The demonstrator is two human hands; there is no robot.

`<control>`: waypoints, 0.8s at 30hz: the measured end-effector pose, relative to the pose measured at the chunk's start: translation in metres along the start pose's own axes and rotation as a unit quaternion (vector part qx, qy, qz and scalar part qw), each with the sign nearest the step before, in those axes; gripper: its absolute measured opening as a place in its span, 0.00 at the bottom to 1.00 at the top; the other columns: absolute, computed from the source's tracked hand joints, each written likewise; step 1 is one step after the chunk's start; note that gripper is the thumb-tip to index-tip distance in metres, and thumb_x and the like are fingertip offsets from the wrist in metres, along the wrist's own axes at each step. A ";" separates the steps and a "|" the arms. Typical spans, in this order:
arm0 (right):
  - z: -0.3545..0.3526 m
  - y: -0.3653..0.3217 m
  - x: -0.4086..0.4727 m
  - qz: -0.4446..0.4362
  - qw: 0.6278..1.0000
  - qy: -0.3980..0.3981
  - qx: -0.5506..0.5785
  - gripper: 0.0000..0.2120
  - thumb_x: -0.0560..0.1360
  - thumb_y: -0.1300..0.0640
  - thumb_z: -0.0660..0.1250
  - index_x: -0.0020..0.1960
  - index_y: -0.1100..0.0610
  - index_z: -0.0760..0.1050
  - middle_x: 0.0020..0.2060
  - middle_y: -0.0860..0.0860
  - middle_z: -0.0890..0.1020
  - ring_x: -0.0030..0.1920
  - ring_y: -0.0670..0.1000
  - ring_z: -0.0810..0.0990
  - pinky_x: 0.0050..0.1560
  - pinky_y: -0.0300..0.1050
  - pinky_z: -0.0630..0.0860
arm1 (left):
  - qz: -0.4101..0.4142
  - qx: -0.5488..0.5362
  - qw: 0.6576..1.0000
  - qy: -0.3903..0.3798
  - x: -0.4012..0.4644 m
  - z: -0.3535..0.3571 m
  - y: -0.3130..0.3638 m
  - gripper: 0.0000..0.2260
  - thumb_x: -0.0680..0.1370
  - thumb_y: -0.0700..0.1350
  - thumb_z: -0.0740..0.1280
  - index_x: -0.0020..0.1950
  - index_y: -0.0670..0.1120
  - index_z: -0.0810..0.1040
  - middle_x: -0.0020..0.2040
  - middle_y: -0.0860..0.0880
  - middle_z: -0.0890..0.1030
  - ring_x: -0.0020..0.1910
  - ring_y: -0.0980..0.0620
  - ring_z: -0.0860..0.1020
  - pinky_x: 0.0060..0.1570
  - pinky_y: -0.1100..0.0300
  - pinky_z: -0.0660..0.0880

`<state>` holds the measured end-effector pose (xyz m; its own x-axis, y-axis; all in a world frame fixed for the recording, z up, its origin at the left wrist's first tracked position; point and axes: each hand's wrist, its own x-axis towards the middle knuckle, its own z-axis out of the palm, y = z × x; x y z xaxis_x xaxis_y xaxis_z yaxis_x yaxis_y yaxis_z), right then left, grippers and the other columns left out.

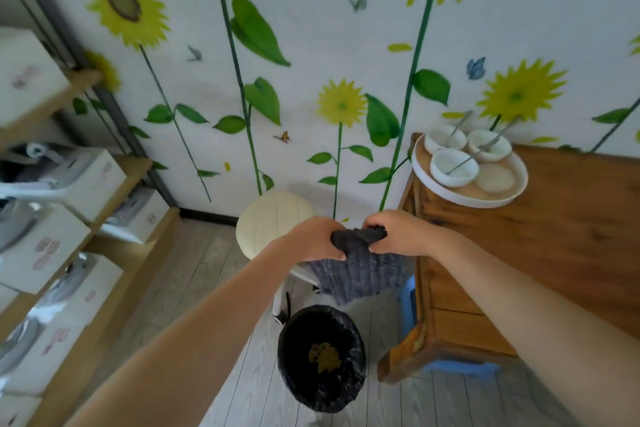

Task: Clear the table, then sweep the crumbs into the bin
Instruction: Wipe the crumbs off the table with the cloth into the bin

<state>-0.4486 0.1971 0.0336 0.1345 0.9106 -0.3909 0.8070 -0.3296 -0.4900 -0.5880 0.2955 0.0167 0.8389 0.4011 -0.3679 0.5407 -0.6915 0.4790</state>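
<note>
A dark grey ribbed cloth hangs in the air above the floor, left of the wooden table. My left hand grips its bunched top edge on the left, and my right hand pinches the same edge on the right. Below the cloth stands a bin lined with a black bag, with yellowish crumbs lying at its bottom. On the table's far left corner sits a round tray holding three white bowls with spoons and a small plate.
A cream round stool stands behind the cloth by the sunflower wall. Shelves with white boxes line the left side. A blue object lies under the table's near corner. Grey plank floor surrounds the bin.
</note>
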 end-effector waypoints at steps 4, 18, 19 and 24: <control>-0.031 0.018 -0.035 0.001 0.999 0.044 0.006 0.10 0.72 0.60 0.67 0.53 0.58 0.77 0.46 0.54 0.78 0.49 0.53 0.77 0.49 0.49 0.73 | 0.014 0.031 0.999 0.017 0.008 -0.013 0.050 0.13 0.73 0.43 0.68 0.57 0.41 0.79 0.53 0.42 0.81 0.54 0.44 0.77 0.46 0.58 0.69; -0.095 0.155 -0.169 0.009 0.996 0.089 -0.001 0.12 0.74 0.59 0.68 0.55 0.61 0.75 0.50 0.55 0.79 0.50 0.53 0.77 0.45 0.43 0.73 | 0.053 0.098 0.992 0.058 0.056 0.024 0.243 0.16 0.72 0.44 0.70 0.60 0.44 0.78 0.57 0.45 0.80 0.58 0.45 0.75 0.55 0.55 0.71; -0.099 0.165 -0.178 0.001 0.996 0.090 -0.003 0.12 0.74 0.58 0.67 0.56 0.60 0.75 0.49 0.53 0.79 0.49 0.52 0.76 0.41 0.39 0.71 | 0.055 0.098 0.992 0.059 0.060 0.028 0.255 0.16 0.72 0.44 0.70 0.60 0.44 0.77 0.58 0.45 0.80 0.58 0.45 0.75 0.56 0.54 0.72; -0.121 0.217 -0.216 0.040 0.994 0.104 -0.012 0.07 0.74 0.57 0.67 0.51 0.56 0.76 0.46 0.51 0.79 0.47 0.53 0.78 0.43 0.44 0.72 | 0.084 0.106 0.990 0.046 0.085 0.042 0.318 0.12 0.73 0.42 0.69 0.55 0.42 0.79 0.53 0.43 0.81 0.54 0.45 0.77 0.48 0.58 0.69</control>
<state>-0.2329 -0.0416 0.1057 0.3124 0.9148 -0.2560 0.8021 -0.3984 -0.4449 -0.3475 0.0844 0.1048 0.9236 0.3157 -0.2172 0.3754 -0.8597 0.3465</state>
